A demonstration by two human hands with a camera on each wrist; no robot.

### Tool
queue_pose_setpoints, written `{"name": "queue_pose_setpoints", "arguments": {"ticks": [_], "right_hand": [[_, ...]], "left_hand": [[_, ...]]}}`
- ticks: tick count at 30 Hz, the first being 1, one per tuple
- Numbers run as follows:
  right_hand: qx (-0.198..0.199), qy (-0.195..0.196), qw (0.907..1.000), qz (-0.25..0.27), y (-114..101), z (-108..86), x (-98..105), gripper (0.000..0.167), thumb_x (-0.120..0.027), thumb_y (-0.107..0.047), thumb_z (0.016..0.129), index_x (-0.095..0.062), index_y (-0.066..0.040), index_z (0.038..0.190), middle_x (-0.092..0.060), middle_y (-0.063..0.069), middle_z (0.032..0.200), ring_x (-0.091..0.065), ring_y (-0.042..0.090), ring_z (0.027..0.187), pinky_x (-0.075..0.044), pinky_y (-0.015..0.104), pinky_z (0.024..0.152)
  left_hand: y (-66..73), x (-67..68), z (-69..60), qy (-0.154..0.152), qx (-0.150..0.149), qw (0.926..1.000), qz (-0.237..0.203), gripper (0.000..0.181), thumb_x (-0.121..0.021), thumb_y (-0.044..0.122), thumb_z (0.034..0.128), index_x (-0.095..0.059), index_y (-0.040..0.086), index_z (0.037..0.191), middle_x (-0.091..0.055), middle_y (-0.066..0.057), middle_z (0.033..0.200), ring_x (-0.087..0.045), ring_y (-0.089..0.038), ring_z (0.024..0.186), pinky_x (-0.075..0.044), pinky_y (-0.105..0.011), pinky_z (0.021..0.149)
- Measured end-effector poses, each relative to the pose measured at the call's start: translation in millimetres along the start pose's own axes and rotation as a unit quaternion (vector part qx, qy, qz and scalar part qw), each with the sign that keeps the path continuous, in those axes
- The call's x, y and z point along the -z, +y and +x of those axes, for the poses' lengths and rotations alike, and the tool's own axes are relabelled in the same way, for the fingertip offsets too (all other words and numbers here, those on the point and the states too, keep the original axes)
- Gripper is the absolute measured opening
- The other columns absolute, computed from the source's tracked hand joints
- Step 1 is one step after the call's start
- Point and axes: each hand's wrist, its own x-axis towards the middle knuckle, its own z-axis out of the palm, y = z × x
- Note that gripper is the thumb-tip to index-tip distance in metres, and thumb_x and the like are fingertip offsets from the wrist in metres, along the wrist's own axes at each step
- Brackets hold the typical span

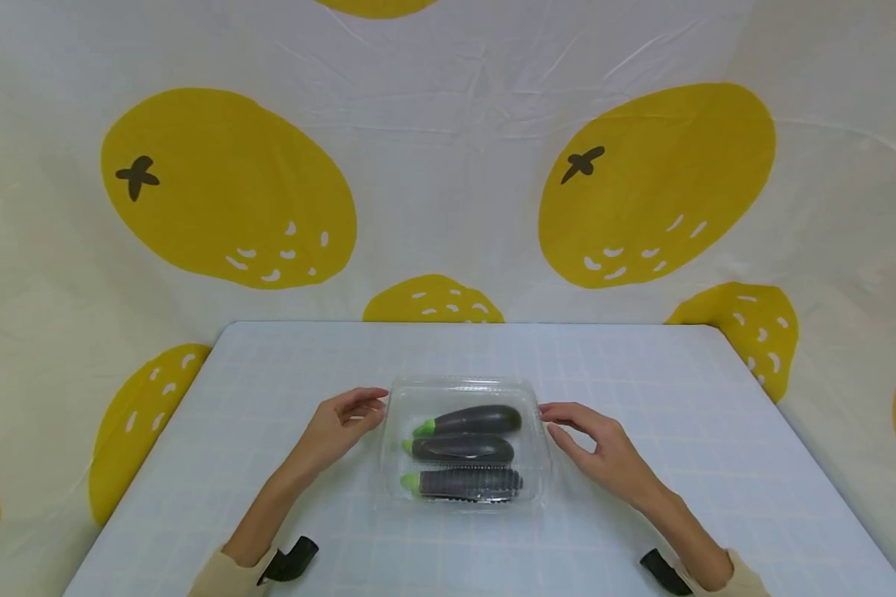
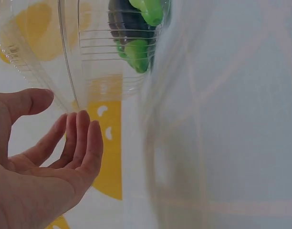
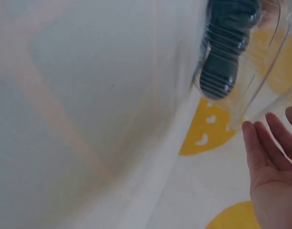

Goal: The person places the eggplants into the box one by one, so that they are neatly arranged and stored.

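Observation:
A clear plastic clamshell box (image 1: 392, 464) sits on the table in front of me. Inside lie three dark purple eggplants with green stem ends: a rear one (image 1: 485, 419), a middle one (image 1: 463, 448) and a front one (image 1: 466, 482). My left hand (image 1: 334, 433) is at the box's left side, its fingertips at the rim and the thumb apart from them. Opposite it, my right hand (image 1: 605, 448) has its fingertips by the right rim, thumb spread away. Whether the fingertips press the rim cannot be told. Ribbed clear walls show in both wrist views.
The table (image 1: 299, 356) has a pale checked cover. Behind it hangs a white curtain (image 1: 448, 166) printed with yellow fruit shapes. Black devices (image 1: 291, 561) are at both wrists, near the beige sleeves (image 1: 231, 572).

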Motion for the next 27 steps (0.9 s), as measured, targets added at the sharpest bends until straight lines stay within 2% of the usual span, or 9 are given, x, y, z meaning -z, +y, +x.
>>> {"name": "queue_pose_setpoints", "arguments": {"ticks": [5,9,15,21,27], "right_hand": [[0.004,-0.006,0.9998,-0.016,-1,-4.8,-3,0.030,-0.076,-0.004,0.092,-0.071,-0.011,0.121,-0.069,0.003,0.127,-0.064,0.019,0.120,-0.047,0.016,0.101],[0.004,-0.007,0.9995,-0.031,-4,-8.9,-3,0.033,-0.079,-0.006,0.090,-0.070,-0.011,0.121,-0.069,0.002,0.128,-0.064,0.019,0.120,-0.044,0.014,0.102],[0.003,-0.015,0.9993,-0.035,-8,-16.6,-3,0.039,-0.080,-0.005,0.089,-0.067,-0.012,0.125,-0.065,0.003,0.130,-0.064,0.016,0.115,-0.052,0.021,0.094],[-0.038,-0.022,0.9990,-0.004,-14,-23.6,-4,0.048,-0.080,-0.010,0.091,-0.060,-0.007,0.134,-0.067,0.005,0.123,-0.068,0.016,0.099,-0.059,0.031,0.084],[-0.101,-0.054,0.9925,0.043,-17,-32.3,-3,0.038,-0.076,-0.013,0.095,-0.062,-0.009,0.130,-0.070,-0.003,0.106,-0.067,0.008,0.086,-0.059,0.029,0.078]], "left_hand": [[-2.1,0.8,-3.9,-0.002,0.019,0.9996,0.019,0.047,-0.074,0.019,0.0968,-0.058,0.006,0.139,-0.066,-0.012,0.116,-0.065,-0.025,0.107,-0.054,-0.020,0.086],[-2.6,1.1,-7.0,-0.016,0.039,0.9991,0.009,0.052,-0.075,0.019,0.0958,-0.054,0.004,0.141,-0.064,-0.015,0.120,-0.064,-0.026,0.108,-0.054,-0.020,0.085],[-2.8,0.2,-13.6,-0.043,0.038,0.9983,0.002,0.052,-0.074,0.017,0.0964,-0.053,0.000,0.140,-0.063,-0.015,0.120,-0.064,-0.025,0.106,-0.055,-0.022,0.085],[-2.3,1.6,-21.0,-0.081,0.033,0.9961,-0.014,0.052,-0.071,0.015,0.0981,-0.048,-0.006,0.140,-0.061,-0.016,0.120,-0.065,-0.026,0.105,-0.057,-0.026,0.081],[-6.5,7.9,-24.9,-0.152,0.038,0.9870,-0.035,0.047,-0.067,0.015,0.0995,-0.050,-0.010,0.136,-0.062,-0.013,0.112,-0.064,-0.022,0.098,-0.057,-0.029,0.076]]}}
